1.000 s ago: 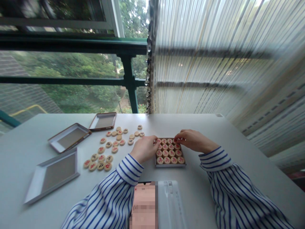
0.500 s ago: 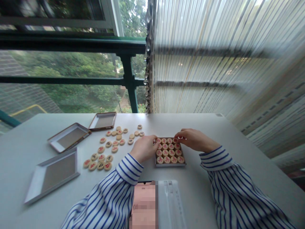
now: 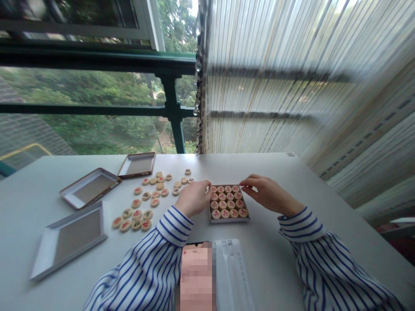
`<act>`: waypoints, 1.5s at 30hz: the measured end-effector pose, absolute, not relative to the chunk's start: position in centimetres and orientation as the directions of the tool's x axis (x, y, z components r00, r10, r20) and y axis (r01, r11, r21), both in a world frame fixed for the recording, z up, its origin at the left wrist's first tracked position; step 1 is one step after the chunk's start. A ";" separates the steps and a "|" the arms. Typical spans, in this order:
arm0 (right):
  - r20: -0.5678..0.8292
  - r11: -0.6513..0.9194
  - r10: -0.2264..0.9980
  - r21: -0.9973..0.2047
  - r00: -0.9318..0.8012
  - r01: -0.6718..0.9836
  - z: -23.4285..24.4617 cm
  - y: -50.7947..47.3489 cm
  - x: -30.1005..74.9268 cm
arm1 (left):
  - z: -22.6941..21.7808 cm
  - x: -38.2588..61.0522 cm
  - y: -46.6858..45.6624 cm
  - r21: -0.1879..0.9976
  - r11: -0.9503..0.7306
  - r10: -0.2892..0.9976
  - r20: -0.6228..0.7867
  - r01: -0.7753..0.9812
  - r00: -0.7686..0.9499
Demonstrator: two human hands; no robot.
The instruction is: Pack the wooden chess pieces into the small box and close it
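A small square tray (image 3: 229, 220) sits on the white table (image 3: 272, 259), filled with round wooden game pieces bearing red characters (image 3: 227, 202). My left hand (image 3: 193, 198) rests curled at the tray's left edge, fingertips touching its far left corner. My right hand (image 3: 267, 194) is at the tray's far right corner, thumb and fingers close together near the corner piece; nothing shows between them. Both arms wear blue-and-white striped sleeves.
Loose wooden pieces (image 3: 147, 201) with red or black characters lie scattered left of the tray. Three shallow lids or trays (image 3: 68, 237) (image 3: 89, 188) (image 3: 138, 164) lie further left. A white case (image 3: 231, 276) and a blurred object lie near me. Window railing and blinds stand beyond the table.
My right hand has drawn back a little from the tray's far right corner, off the pieces. The left hand has stayed at the left edge. The view has shifted slightly.
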State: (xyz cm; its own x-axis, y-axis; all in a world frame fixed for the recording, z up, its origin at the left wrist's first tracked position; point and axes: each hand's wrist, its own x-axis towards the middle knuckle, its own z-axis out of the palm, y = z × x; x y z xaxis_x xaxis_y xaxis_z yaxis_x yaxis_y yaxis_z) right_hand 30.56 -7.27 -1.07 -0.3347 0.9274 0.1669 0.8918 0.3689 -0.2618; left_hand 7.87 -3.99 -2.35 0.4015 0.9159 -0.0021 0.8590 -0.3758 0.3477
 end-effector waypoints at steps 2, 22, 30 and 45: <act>0.225 0.345 0.932 -0.323 -0.282 0.881 -2.2 -8.0 30.8 | -2.4 7.8 -4.0 0.345 -0.388 0.912 0.008 0.854 0.411; 0.247 0.259 0.957 -0.502 -0.150 0.825 -6.3 -8.7 30.5 | -3.3 7.7 -3.5 0.325 -0.383 0.912 -0.014 0.864 0.410; 0.240 0.256 0.959 -0.500 -0.152 0.827 -6.3 -8.6 30.5 | -3.1 7.8 -3.6 0.318 -0.391 0.908 -0.018 0.864 0.418; 0.289 0.277 0.946 -0.493 -0.146 0.825 -6.2 -8.7 30.6 | -3.0 7.9 -3.7 0.312 -0.397 0.905 -0.027 0.863 0.425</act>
